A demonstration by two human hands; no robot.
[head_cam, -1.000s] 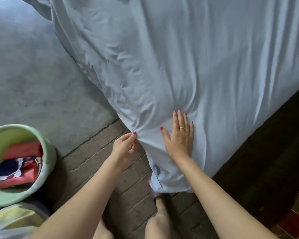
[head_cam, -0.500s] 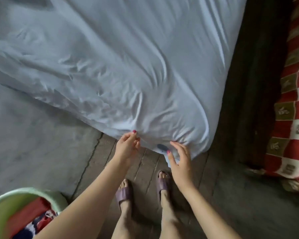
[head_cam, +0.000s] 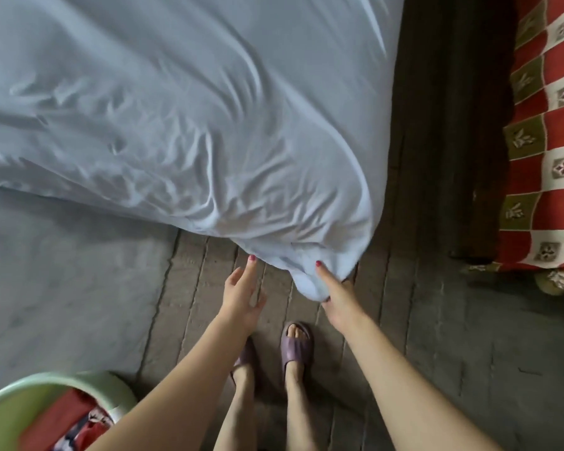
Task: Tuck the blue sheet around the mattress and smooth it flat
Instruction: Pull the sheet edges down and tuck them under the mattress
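The pale blue sheet point(head_cam: 189, 118) covers the mattress and is creased toward the near corner, where a loose bunch of cloth hangs over the floor. My right hand point(head_cam: 336, 294) grips that hanging bunch at the corner, thumb on top and fingers under the cloth. My left hand point(head_cam: 241, 288) hovers just left of the corner with its fingers straight, one fingertip at the sheet's lower edge, holding nothing. The mattress itself is hidden under the sheet.
A green basin point(head_cam: 46, 408) with red and patterned cloth sits at the lower left. My feet in purple slippers point(head_cam: 295, 343) stand on the plank floor. A dark wooden frame point(head_cam: 450, 125) and a red checked cover point(head_cam: 551, 141) lie to the right.
My left hand has let go of the sheet's edge and dropped slightly. My right hand has closed on the hanging corner. The view has swung toward the corner and right side.
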